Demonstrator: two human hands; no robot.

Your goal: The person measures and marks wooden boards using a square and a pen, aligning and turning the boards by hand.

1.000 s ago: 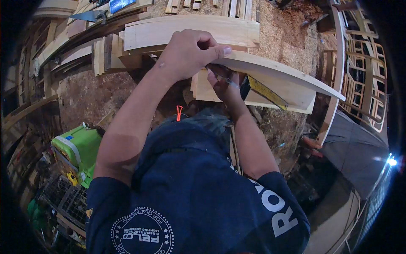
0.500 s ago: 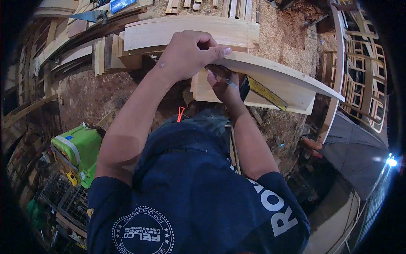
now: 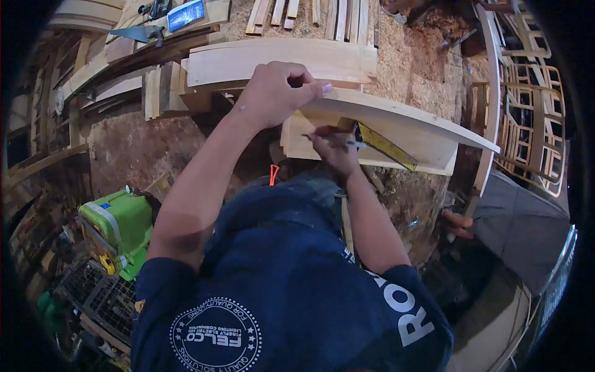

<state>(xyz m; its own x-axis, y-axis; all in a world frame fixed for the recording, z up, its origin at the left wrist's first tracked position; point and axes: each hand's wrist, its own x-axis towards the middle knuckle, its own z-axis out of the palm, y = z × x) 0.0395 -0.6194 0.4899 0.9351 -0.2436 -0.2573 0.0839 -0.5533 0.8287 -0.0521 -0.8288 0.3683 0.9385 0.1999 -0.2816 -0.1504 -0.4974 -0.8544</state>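
Note:
My left hand (image 3: 279,93) pinches the top edge of a long, pale wooden board (image 3: 409,116) that stands on its edge and slants away to the right. Lower down, my right hand (image 3: 336,152) is closed around a slim pencil (image 3: 356,144), its dark tip pointing left. Beside that hand, a square with a yellow blade (image 3: 387,146) lies against the board's near face. A wide pale plank (image 3: 434,156) is underneath. Behind my left hand lies another thick board (image 3: 279,61).
Several narrow wood strips (image 3: 344,18) lie at the back among sawdust (image 3: 406,62). A handsaw (image 3: 133,33) and a blue packet (image 3: 185,15) are at the back left. A green case (image 3: 118,217) stands at lower left; slatted frames (image 3: 530,124) are at right.
My right hand has drawn down from the board's edge toward me, and the pencil shows more clearly. My left hand keeps its pinch on the board. The whole view has shifted slightly.

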